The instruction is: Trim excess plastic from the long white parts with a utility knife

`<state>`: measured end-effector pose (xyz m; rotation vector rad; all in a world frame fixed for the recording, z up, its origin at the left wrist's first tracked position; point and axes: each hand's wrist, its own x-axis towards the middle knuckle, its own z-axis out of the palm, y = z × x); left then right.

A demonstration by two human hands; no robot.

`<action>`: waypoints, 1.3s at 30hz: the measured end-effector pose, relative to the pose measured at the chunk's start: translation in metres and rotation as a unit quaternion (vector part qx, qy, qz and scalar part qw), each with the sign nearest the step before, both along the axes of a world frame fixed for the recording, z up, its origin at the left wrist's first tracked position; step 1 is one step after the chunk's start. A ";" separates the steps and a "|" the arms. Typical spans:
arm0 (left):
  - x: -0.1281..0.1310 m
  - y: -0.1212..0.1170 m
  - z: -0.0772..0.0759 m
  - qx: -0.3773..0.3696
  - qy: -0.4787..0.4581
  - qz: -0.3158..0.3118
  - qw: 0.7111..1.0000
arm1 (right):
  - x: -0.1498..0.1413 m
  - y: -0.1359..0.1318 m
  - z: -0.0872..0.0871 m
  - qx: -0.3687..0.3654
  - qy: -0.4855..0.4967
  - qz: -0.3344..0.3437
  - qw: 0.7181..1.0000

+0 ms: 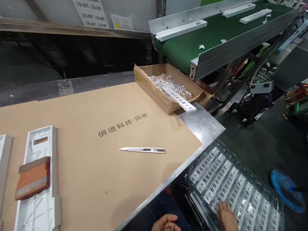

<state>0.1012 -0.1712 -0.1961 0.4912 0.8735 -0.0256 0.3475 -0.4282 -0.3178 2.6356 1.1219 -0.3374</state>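
My right hand (227,218) rests flat, fingers spread, on a clear plastic tray (259,195) filled with several white moulded parts, low to the right of the table. My left hand (165,230) hangs loosely curled near the table's front edge, above my lap, holding nothing. A slim metal blade (142,149) lies on the brown cardboard sheet (91,160) that covers the table, well away from both hands.
Two long white plastic parts (40,188) with brown blocks lie at the left. A cardboard box (169,88) of small white scraps and a white strip sits at the back. A green conveyor belt (219,31) carries white strips. A blue fan (286,190) stands on the floor.
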 end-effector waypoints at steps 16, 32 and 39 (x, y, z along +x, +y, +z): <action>0.001 0.001 0.006 0.011 -0.008 0.027 1.000 | -0.030 -0.041 -0.026 0.034 -0.004 0.038 0.999; -0.008 0.004 0.016 0.031 -0.012 0.056 0.998 | -0.043 -0.007 -0.010 -0.044 -0.021 -0.058 0.997; -0.009 0.008 0.017 0.029 -0.004 0.046 0.998 | -0.048 0.002 -0.002 -0.061 -0.007 -0.081 0.995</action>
